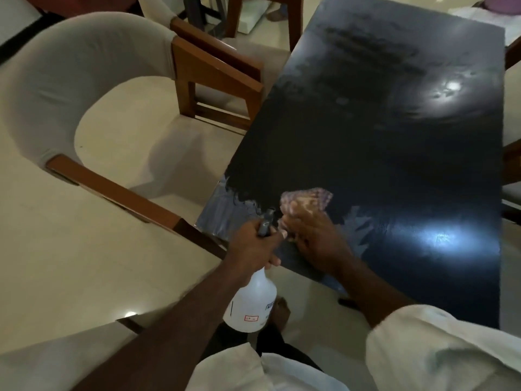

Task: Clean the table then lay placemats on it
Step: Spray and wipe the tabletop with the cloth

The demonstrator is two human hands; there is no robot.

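Observation:
A glossy black table (394, 153) stretches away from me, with streaky wet marks on its near left corner. My left hand (253, 246) grips the neck of a white spray bottle (252, 303), whose grey nozzle points at the table's near edge. My right hand (313, 235) lies flat on a purple-pink cloth (307, 200) and presses it onto the tabletop just right of the nozzle. Motion blur hides the fingers of that hand. No placemats are in view.
A grey upholstered chair with wooden arms (93, 88) stands left of the table, and a second one (214, 43) behind it. Another chair's wooden arm (511, 162) shows at the right edge. The floor (56, 263) is pale tile.

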